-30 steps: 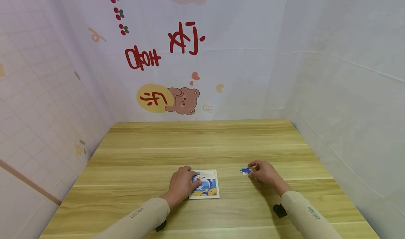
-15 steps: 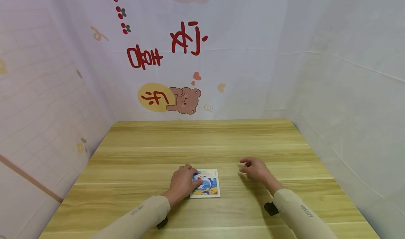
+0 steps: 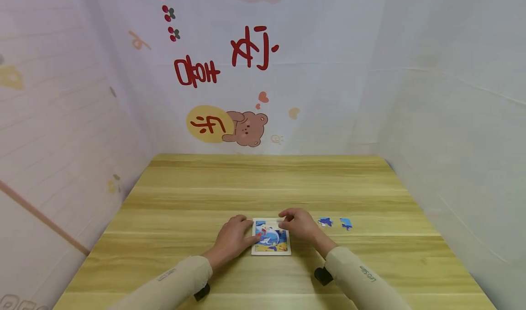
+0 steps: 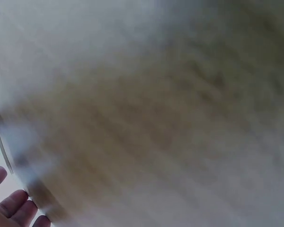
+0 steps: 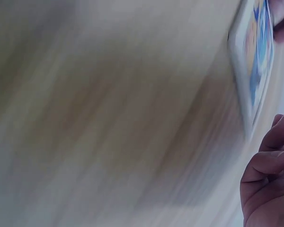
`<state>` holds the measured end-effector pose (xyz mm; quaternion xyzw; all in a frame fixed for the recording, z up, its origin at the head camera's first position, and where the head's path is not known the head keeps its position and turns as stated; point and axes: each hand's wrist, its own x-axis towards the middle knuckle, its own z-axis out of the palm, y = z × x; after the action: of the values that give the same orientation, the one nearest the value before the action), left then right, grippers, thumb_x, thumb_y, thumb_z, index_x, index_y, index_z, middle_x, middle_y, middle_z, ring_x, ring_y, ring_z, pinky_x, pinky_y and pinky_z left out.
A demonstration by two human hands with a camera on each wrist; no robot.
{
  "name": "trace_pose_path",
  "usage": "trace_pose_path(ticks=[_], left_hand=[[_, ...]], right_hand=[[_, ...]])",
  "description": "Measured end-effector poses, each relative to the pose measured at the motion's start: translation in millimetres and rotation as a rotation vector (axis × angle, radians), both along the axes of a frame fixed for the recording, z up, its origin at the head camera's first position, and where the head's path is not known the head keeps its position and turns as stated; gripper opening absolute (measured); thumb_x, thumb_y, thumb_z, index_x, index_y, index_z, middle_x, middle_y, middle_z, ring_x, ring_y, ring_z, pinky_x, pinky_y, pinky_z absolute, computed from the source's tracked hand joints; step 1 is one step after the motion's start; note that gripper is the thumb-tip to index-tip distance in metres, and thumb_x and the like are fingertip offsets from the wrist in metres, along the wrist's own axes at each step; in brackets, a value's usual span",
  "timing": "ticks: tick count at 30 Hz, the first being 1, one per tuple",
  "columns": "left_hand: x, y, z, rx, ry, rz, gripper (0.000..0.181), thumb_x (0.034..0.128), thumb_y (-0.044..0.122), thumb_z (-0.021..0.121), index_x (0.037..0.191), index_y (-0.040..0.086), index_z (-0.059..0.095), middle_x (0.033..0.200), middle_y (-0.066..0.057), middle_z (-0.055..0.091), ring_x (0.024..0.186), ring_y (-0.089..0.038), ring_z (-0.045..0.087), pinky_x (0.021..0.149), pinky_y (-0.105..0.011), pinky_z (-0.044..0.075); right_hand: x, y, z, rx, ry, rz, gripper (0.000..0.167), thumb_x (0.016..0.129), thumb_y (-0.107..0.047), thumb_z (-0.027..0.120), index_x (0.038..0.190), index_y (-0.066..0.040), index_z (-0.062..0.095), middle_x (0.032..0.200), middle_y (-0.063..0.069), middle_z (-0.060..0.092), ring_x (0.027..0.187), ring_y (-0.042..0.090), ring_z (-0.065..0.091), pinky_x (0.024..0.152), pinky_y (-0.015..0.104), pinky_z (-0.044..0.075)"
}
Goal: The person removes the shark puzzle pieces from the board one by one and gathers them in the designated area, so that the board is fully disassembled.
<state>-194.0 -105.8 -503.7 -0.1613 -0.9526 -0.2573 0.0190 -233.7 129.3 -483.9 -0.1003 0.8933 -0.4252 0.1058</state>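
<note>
White-framed puzzle (image 3: 271, 253): between the hands, partly covered by the left hand (image 3: 231, 238), fingers loosely extended. Right hand (image 3: 302, 225): fingers bent; cannot tell whether gripping. Blue pieces (image 3: 326, 221): right of it.

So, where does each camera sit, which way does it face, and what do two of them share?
Head: worn on the head, facing forward and down at the table, puzzle and wall; left hand, right hand and sleeves show.
Left wrist: faces mostly blurred table; left fingers at lower left.
Right wrist: faces blurred table, puzzle at upper right; right hand at lower right, a bit of the left above.
Shared: head and right wrist both show the puzzle and both hands.
</note>
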Motion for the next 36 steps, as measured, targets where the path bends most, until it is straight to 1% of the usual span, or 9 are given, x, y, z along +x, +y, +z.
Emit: trace_pose_path(ticks=[2, 6, 8, 14, 19, 24, 27, 31, 36], left_hand=[[0.0, -0.4, -1.2, -0.007, 0.011, -0.005, 0.054, 0.0878, 0.042, 0.074, 0.124, 0.002, 0.067, 0.126, -0.017, 0.059, 0.117, -0.036, 0.055, 0.098, -0.054, 0.044], [0.0, -1.2, -4.3, -0.037, 0.044, -0.009, 0.055, 0.0886, 0.044, 0.073, 0.124, 0.003, 0.067, 0.126, -0.018, 0.06, 0.118, -0.036, 0.055, 0.098, -0.054, 0.043], [-0.1, -0.9, -5.1, -0.047, 0.055, -0.011, 0.055, 0.0886, 0.044, 0.073, 0.124, 0.003, 0.067, 0.125, -0.018, 0.06, 0.118, -0.036, 0.055, 0.098, -0.054, 0.044], [-1.2, 1.4, -6.3, -0.085, 0.067, -0.019, 0.055, 0.0884, 0.046, 0.072, 0.123, 0.004, 0.068, 0.125, -0.018, 0.059, 0.116, -0.036, 0.055, 0.097, -0.054, 0.044], [-2.1, 1.6, -7.4, -0.122, 0.085, -0.024, 0.054, 0.0885, 0.047, 0.071, 0.123, 0.006, 0.07, 0.125, -0.017, 0.059, 0.116, -0.035, 0.055, 0.095, -0.053, 0.045], [-3.4, 0.8, -8.3, -0.133, 0.106, -0.036, 0.053, 0.0889, 0.048, 0.071, 0.123, 0.007, 0.07, 0.123, -0.016, 0.06, 0.113, -0.034, 0.055, 0.092, -0.052, 0.046], [-4.4, 0.5, -8.3, -0.136, 0.125, -0.043, 0.052, 0.0886, 0.047, 0.071, 0.122, 0.007, 0.071, 0.123, -0.017, 0.06, 0.111, -0.034, 0.056, 0.089, -0.053, 0.047], [-4.9, 0.3, -7.5, -0.136, 0.139, -0.044, 0.051, 0.0883, 0.046, 0.071, 0.121, 0.007, 0.071, 0.122, -0.017, 0.06, 0.111, -0.034, 0.056, 0.087, -0.053, 0.047], [-5.4, 1.0, -5.2, -0.14, 0.13, -0.043, 0.05, 0.0887, 0.045, 0.072, 0.121, 0.007, 0.071, 0.122, -0.017, 0.06, 0.111, -0.034, 0.056, 0.087, -0.053, 0.047]], right_hand=[[2.8, -9.7, -1.2, -0.007, -0.011, 0.028, 0.026, 0.088, -0.01, 0.073, 0.113, -0.003, 0.071, 0.084, 0.001, 0.06, 0.075, 0.016, 0.053, 0.064, 0.029, 0.045], [7.4, -25.3, -4.1, 0.006, -0.004, 0.086, 0.026, 0.088, -0.011, 0.073, 0.113, -0.003, 0.071, 0.085, 0.001, 0.061, 0.075, 0.016, 0.054, 0.067, 0.031, 0.047], [8.3, -30.3, -6.1, 0.019, -0.005, 0.098, 0.026, 0.088, -0.012, 0.073, 0.112, -0.004, 0.071, 0.084, 0.0, 0.062, 0.075, 0.016, 0.054, 0.068, 0.032, 0.048], [8.2, -34.4, -11.8, 0.036, -0.043, 0.09, 0.028, 0.088, -0.013, 0.074, 0.114, -0.004, 0.071, 0.084, -0.001, 0.061, 0.075, 0.015, 0.053, 0.069, 0.032, 0.046], [8.1, -34.6, -13.1, 0.06, -0.02, 0.102, 0.032, 0.088, -0.013, 0.074, 0.117, -0.002, 0.071, 0.084, 0.0, 0.06, 0.074, 0.016, 0.052, 0.067, 0.032, 0.044], [8.9, -34.3, -12.2, 0.104, 0.012, 0.145, 0.037, 0.088, -0.017, 0.073, 0.121, -0.002, 0.07, 0.082, -0.003, 0.061, 0.071, 0.013, 0.052, 0.065, 0.03, 0.044], [9.7, -33.8, -10.2, 0.09, 0.012, 0.172, 0.039, 0.088, -0.017, 0.072, 0.124, -0.001, 0.068, 0.08, -0.004, 0.061, 0.069, 0.013, 0.051, 0.064, 0.03, 0.044], [10.3, -34.2, -7.3, 0.031, -0.019, 0.193, 0.036, 0.088, -0.014, 0.07, 0.122, -0.001, 0.069, 0.078, -0.003, 0.06, 0.067, 0.013, 0.051, 0.063, 0.03, 0.043], [10.6, -35.4, -6.9, 0.021, -0.037, 0.158, 0.039, 0.088, -0.013, 0.07, 0.124, 0.001, 0.067, 0.08, -0.001, 0.06, 0.069, 0.014, 0.05, 0.064, 0.03, 0.042]])
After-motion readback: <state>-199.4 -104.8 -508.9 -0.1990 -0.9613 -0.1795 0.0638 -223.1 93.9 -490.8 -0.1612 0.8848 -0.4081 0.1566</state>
